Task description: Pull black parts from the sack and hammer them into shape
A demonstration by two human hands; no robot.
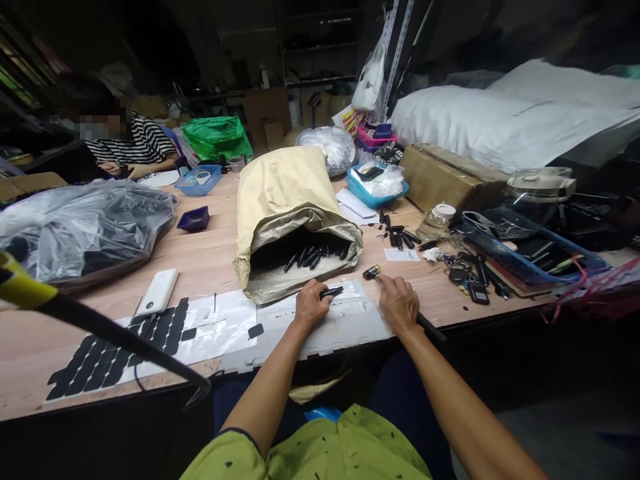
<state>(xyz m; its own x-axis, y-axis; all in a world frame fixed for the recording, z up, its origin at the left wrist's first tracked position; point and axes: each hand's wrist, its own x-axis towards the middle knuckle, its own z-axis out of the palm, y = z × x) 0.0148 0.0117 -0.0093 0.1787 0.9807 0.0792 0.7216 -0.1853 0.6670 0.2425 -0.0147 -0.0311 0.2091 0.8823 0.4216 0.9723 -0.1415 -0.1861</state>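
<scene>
Sack (pixel 287 180): depth lost in shadow. Black piece (pixel 336 291): partly hidden by left hand (pixel 311 305). Yellow-tipped piece (pixel 371 272), right hand (pixel 399 301): too small to identify. Bagged bundle (pixel 90 227): cut by left edge.

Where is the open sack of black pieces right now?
In the head view's centre, the sack lies on the table beyond the left hand, right of the small purple tray.

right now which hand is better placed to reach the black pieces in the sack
Left, probably: the left hand is nearer the open mouth of the sack, though it holds a black piece. The right hand sits farther right, seemingly gripping a tool.
</scene>
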